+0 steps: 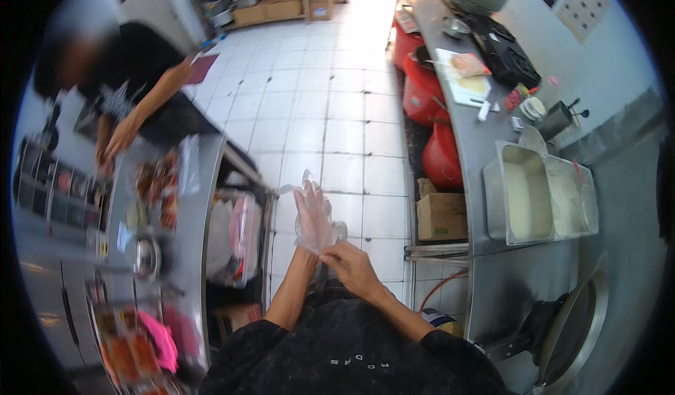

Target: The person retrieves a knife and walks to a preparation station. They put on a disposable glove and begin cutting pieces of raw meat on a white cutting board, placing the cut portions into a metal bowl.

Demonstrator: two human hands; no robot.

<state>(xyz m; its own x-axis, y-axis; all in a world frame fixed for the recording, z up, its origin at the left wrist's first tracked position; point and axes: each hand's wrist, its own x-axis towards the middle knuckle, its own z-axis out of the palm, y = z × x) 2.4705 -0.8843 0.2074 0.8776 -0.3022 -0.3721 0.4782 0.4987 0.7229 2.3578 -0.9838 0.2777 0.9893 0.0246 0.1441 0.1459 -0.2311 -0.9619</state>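
Note:
My left hand is inside a clear plastic disposable glove, its fingers extended and a little apart, with loose film beyond the fingertips. My bare right hand pinches the cuff of that glove at the left wrist between thumb and fingers. Both hands are in front of my body, over the tiled floor between two steel counters. On the right counter, a steel pan holds pale batter, beside another pan of whitish powder or flour. Packaged food lies on the left counter.
A co-worker leans over the left steel counter. Near me on that side are a pink basket and a metal bowl. Along the right steel counter are a white cutting board and, beneath, red tubs and a cardboard box.

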